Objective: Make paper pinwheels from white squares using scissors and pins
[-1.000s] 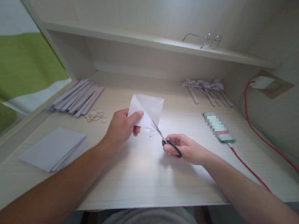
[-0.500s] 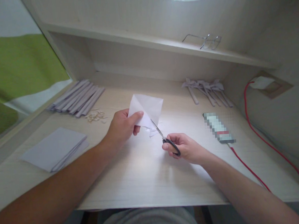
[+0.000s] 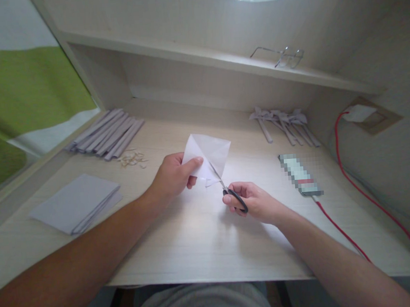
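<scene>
My left hand (image 3: 178,174) is closed on a white square of paper (image 3: 216,149), its thumb lying on top. Diagonal creases run across the sheet. My right hand (image 3: 252,201) grips black-handled scissors (image 3: 237,200), fingers wrapped round the handles. The scissor blades reach into the paper along a crease from its near right corner. A small paper scrap (image 3: 212,183) lies on the desk just below the sheet, partly hidden by it.
Rolled paper tubes (image 3: 107,132) are piled at the back left, beside small pale bits (image 3: 132,158). Folded paper (image 3: 77,204) lies at the left. Paper pinwheel-like sticks (image 3: 282,120) rest back right, near a phone (image 3: 299,175) with a red cable (image 3: 340,230). Glasses (image 3: 286,56) sit on the shelf.
My left hand and the paper have moved right and slightly toward me, so the scissor blades sit further into the sheet. My right hand has hardly moved.
</scene>
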Tool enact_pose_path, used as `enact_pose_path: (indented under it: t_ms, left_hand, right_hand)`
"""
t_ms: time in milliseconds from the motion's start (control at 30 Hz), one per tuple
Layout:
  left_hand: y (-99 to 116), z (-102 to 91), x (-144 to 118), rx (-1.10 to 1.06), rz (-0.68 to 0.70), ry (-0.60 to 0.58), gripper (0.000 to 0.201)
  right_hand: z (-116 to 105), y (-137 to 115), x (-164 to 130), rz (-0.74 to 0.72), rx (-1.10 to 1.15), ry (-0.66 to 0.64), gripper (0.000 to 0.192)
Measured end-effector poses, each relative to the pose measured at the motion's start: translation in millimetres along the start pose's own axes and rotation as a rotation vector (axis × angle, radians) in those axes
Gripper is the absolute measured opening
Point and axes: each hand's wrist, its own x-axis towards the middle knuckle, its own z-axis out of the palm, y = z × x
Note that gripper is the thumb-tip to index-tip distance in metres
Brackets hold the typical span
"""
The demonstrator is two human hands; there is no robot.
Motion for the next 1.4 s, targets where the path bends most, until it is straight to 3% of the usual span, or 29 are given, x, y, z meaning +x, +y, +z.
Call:
enact_pose_path:
  t_ms: [1133, 1400]
  left_hand:
    - [-7.6, 1.1, 1.5, -0.014, 0.023, -0.034, 0.04]
    - [-4.0, -1.9, 3.7, -0.032, 0.053, 0.045, 0.037]
  right_hand:
    - [1.4, 1.3, 1.6, -0.041, 0.033, 0.05, 0.052]
    - [-1.6, -1.5, -1.7, 0.007, -0.049, -0.045, 0.05]
